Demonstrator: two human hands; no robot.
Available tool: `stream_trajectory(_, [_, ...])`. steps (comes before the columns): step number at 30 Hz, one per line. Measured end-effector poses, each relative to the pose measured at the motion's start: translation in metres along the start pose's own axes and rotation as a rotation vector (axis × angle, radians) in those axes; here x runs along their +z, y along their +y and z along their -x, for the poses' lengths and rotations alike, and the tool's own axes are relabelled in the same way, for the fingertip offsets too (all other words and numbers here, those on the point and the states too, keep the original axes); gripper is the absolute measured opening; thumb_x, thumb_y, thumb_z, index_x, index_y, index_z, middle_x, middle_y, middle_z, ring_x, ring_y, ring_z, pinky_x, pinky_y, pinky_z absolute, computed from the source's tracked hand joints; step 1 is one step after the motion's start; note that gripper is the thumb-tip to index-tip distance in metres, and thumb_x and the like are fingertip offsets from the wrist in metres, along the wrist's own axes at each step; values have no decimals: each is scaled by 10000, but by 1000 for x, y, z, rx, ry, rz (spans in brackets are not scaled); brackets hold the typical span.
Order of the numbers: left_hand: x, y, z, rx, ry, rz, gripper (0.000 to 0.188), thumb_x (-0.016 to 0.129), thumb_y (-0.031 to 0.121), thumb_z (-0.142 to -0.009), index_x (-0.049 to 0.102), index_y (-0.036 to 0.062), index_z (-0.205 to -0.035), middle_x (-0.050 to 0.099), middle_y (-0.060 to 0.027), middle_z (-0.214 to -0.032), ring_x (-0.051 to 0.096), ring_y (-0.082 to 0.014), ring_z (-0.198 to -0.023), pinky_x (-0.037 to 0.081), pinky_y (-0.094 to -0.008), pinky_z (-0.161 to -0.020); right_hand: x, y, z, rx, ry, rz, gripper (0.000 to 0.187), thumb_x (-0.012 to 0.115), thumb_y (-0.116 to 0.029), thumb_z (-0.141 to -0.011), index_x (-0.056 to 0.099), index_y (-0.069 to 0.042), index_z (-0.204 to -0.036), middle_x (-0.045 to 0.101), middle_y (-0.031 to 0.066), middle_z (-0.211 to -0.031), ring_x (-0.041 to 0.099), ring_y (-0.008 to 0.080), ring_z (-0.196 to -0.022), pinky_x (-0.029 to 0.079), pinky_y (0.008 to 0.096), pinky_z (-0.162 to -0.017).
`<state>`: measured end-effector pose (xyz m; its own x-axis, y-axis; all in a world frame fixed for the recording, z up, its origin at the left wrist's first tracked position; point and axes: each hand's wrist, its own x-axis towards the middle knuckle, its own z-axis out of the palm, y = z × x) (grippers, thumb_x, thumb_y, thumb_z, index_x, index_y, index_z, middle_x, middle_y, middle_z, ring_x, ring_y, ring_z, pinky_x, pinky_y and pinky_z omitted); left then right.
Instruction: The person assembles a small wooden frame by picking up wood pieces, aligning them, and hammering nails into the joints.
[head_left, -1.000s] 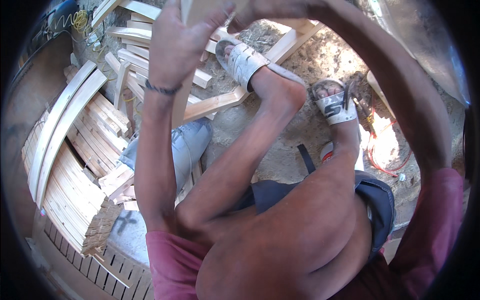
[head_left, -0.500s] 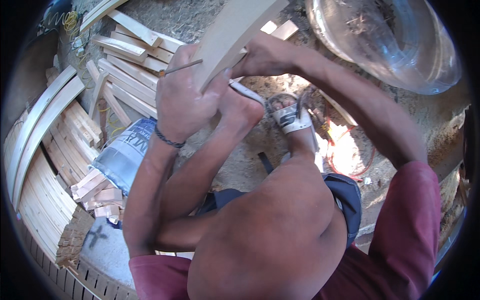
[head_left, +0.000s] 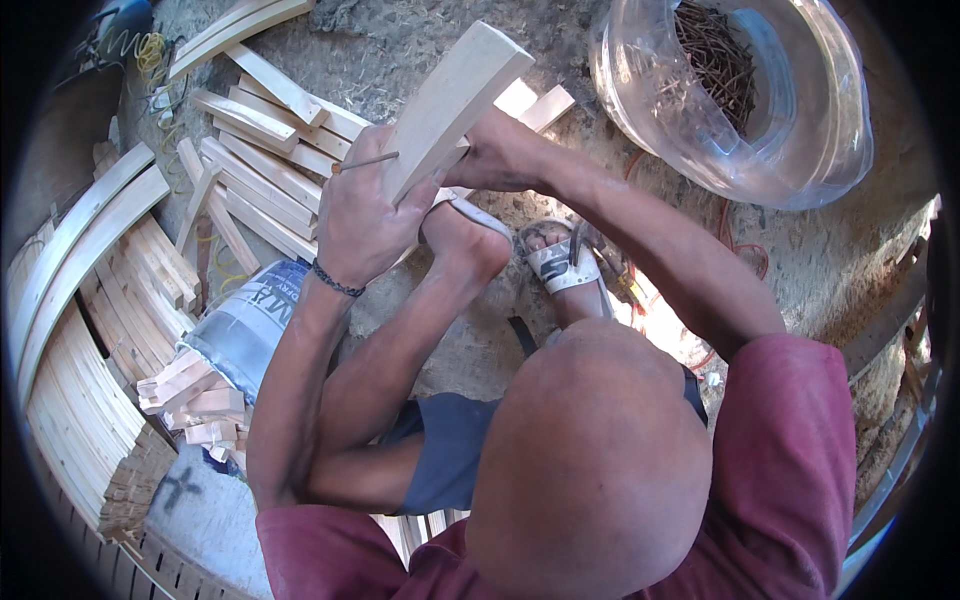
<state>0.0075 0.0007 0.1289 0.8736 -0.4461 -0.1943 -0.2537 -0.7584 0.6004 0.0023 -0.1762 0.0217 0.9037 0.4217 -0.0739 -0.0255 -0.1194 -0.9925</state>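
Note:
My left hand (head_left: 368, 215) is closed around the lower end of a pale wooden piece (head_left: 455, 95), which tilts up and to the right. A thin rusty nail (head_left: 368, 162) sticks out beside the left fingers, its tip close to or touching the wood's edge. My right hand (head_left: 497, 150) is curled behind the wooden piece, next to a smaller bit of pale wood (head_left: 455, 157). Its fingers are mostly hidden, and what they hold cannot be made out. Just below both hands is my foot in a white sandal (head_left: 480, 214).
Cut wooden strips (head_left: 265, 185) lie heaped at the far left. A clear plastic container (head_left: 650, 120) with rusty nails (head_left: 718, 65) stands far right. Left of my arm are a bucket (head_left: 245, 325), wood offcuts (head_left: 205, 400) and stacked lumber (head_left: 85, 410). An orange cord (head_left: 755, 255) lies right.
The wooden piece has dropped lower in view, and its upper end now shows. My right hand has come down and left. The view has shifted, bringing the nails in the container into sight.

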Motion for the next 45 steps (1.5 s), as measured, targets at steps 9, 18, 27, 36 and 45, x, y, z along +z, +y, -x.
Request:
stream_trajectory(9, [3,5,9,-25,1,-27,429,761,245,-842,607,3,-1163,686,-204,-1020,708,-345,-906,541,-408,-781,1,-10,10,93,-2,-46,487,815,-218,-773,661,-73,-1211,678,173,-1182,649,330,-1100,526,400,-918])
stream_trajectory(18, [12,0,15,-75,-1,-174,529,751,365,-842,626,43,-1243,708,-174,-999,705,-361,-902,559,-433,-776,5,-14,14,41,28,-55,439,803,-127,-779,663,-44,-1187,685,147,-1144,646,284,-1097,523,394,-924])
stream_trajectory(27, [12,10,23,-154,53,-144,588,742,463,-810,634,66,-1231,723,-200,-982,704,-374,-912,558,-453,-811,9,-24,19,-24,44,28,382,782,-101,-804,667,-29,-1161,687,146,-1109,653,281,-1060,523,392,-908])
stream_trajectory(36, [5,8,21,-183,16,-156,568,741,456,-793,663,41,-1174,731,-199,-897,716,-376,-855,561,-456,-792,9,-35,18,-79,45,175,443,827,-168,-778,663,-38,-1168,684,150,-1099,664,296,-1021,530,399,-874])
stream_trajectory(45, [-3,17,24,-191,-55,-109,545,709,478,-858,574,35,-1145,717,-213,-918,721,-381,-907,572,-516,-838,18,9,120,53,424,571,692,788,-244,-816,455,4,-1369,514,229,-1301,517,380,-1206,419,472,-1053])
